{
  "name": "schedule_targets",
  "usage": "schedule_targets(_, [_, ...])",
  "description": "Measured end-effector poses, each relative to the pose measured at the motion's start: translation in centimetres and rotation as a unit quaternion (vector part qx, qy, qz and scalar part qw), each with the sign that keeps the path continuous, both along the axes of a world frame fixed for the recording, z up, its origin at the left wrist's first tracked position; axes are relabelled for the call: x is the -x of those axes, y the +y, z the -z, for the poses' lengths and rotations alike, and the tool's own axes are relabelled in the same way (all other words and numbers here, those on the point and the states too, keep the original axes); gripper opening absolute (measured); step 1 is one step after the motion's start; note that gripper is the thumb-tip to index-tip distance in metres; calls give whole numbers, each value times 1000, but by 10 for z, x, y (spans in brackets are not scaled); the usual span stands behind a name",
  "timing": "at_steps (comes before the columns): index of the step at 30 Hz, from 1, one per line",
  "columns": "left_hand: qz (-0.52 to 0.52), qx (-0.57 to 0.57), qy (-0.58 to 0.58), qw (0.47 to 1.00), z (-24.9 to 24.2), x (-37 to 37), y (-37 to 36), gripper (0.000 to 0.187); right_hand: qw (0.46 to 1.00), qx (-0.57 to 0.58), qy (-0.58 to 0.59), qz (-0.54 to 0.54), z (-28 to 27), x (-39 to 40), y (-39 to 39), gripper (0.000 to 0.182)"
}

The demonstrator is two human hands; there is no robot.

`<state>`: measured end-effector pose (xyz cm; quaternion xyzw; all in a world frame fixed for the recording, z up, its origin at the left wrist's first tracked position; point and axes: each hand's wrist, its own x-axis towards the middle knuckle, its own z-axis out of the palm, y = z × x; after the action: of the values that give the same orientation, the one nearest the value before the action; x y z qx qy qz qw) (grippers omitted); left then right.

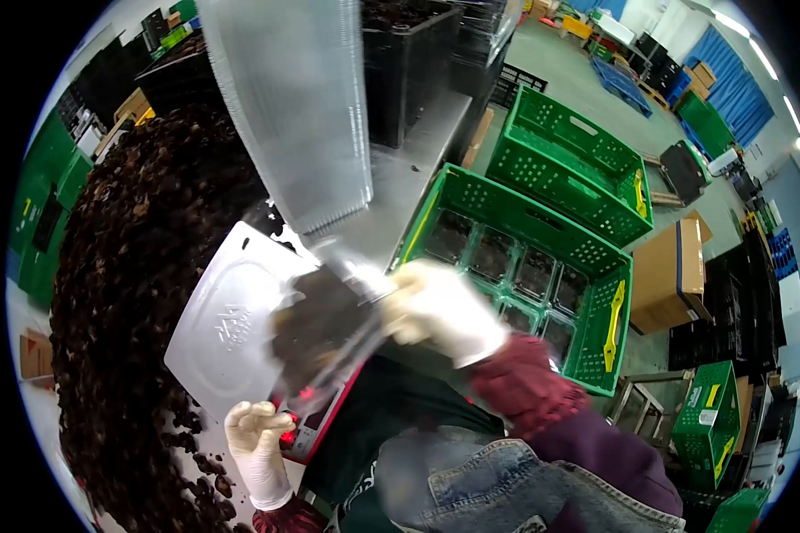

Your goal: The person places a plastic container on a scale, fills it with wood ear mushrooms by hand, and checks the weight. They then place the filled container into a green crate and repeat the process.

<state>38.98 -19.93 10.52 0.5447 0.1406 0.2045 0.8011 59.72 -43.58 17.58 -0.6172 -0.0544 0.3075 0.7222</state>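
Observation:
My right hand (440, 311), in a white glove and blurred by motion, holds a clear plastic box (324, 324) with dark pieces in it, tilted above the scale. Under the box is the scale's silver pan (231, 311), with a red-lit display partly hidden. My left hand (258, 449), also gloved, is near the scale's front edge, its fingers curled and nothing visible in them. Filled clear boxes (493, 253) stand in rows inside a green crate (609, 351) to the right.
A large heap of dark pieces (133, 258) covers the left side. A tall stack of clear containers (298, 107) rises behind the scale. Beyond the filled crate are another green crate (564, 169) and a cardboard box (662, 275). Black crates (404, 80) stand at the back.

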Motion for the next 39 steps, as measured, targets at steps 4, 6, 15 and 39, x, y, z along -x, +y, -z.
schedule_targets(4, [-86, -31, 19, 996, -3, 11, 11, 35, 973, 74, -95, 196, 11, -49, -111, 12])
schedule_targets(6, [-129, -44, 6, 991, 7, 22, 25, 20, 959, 69, -112, 252, 59, -75, -152, 13])
schedule_targets(15, [-327, -243, 133, 903, 31, 39, 109, 16, 986, 47, 74, 143, 280, -140, -74, 21])
schedule_targets(39, [-85, -635, 393, 659, 77, 32, 257, 23, 651, 298, -687, -124, -260, -274, 126, 27])
